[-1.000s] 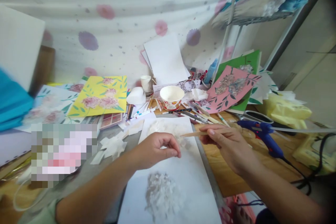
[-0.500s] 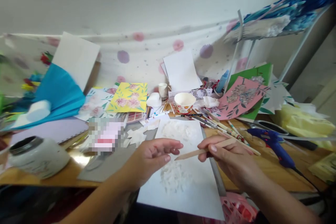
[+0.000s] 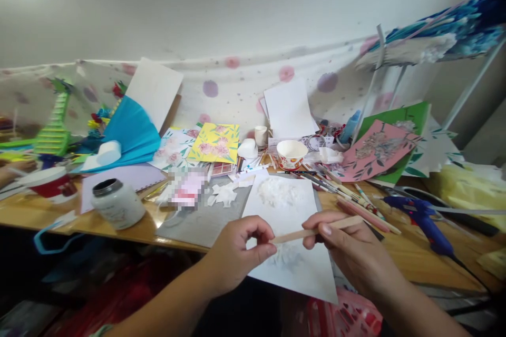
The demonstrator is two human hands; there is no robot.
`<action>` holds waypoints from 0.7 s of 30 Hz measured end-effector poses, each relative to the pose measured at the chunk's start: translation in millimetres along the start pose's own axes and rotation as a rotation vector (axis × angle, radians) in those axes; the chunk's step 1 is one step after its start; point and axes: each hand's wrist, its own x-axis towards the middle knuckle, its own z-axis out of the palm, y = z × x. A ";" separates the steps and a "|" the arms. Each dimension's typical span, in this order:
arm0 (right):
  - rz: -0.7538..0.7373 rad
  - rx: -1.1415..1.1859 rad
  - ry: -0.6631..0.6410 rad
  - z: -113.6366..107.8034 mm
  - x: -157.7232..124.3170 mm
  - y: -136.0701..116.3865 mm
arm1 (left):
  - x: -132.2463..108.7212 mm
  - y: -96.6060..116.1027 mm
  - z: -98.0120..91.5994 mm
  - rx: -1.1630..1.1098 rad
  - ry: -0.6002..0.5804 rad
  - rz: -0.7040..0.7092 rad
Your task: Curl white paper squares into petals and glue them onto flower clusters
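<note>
A flat wooden craft stick (image 3: 294, 236) with a pointed end lies across both hands, above a white sheet of paper (image 3: 316, 279). My right hand (image 3: 348, 242) grips its middle between thumb and fingers. At the pointed end, my left hand (image 3: 239, 247) has thumb and forefinger pinched together on the tip. White raised, petal-like clumps (image 3: 279, 192) cover the upper part of the sheet. Another pale clump (image 3: 290, 258) lies lower down, partly hidden behind my hands. The sheet's near end juts past the table edge.
A paper bowl (image 3: 291, 154) stands behind the sheet, with brushes and pens around it. To the right lies a blue glue gun (image 3: 425, 224); to the left, an open jar (image 3: 118, 205) and torn white scraps (image 3: 224, 195). Another person's hand (image 3: 15, 171) shows at the left edge.
My left fingers have closed from a loose, parted pose onto the stick's tip. The view has swung left, bringing the red cup and green object in. The sheet's near end sits higher in view.
</note>
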 end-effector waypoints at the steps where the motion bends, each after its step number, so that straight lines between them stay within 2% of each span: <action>1: -0.016 -0.009 0.016 -1.1 -0.8 -0.3 | -0.8 0.3 -0.5 0.075 0.001 0.005; 3: -0.063 -0.019 0.077 -5.7 -1.6 -2.1 | -2.6 -1.4 -3.6 0.171 -0.001 -0.006; 5: -0.105 -0.016 0.142 -13.2 -1.8 -4.8 | -6.1 -6.3 -10.4 0.175 -0.002 -0.046; 9: -0.127 -0.030 0.204 -31.6 -2.0 -7.8 | -19.5 -18.5 -35.5 0.126 0.039 -0.138; 15: -0.052 -0.041 0.384 -47.8 -1.5 -10.3 | -40.1 -30.4 -79.8 0.116 0.197 -0.130; 18: 0.001 -0.065 0.472 -50.4 -1.0 -13.6 | -45.2 -39.2 -93.9 0.101 0.272 -0.099; 21: -0.019 -0.088 0.486 -53.7 -2.0 -11.3 | -47.5 -48.0 -101.4 0.082 0.294 -0.115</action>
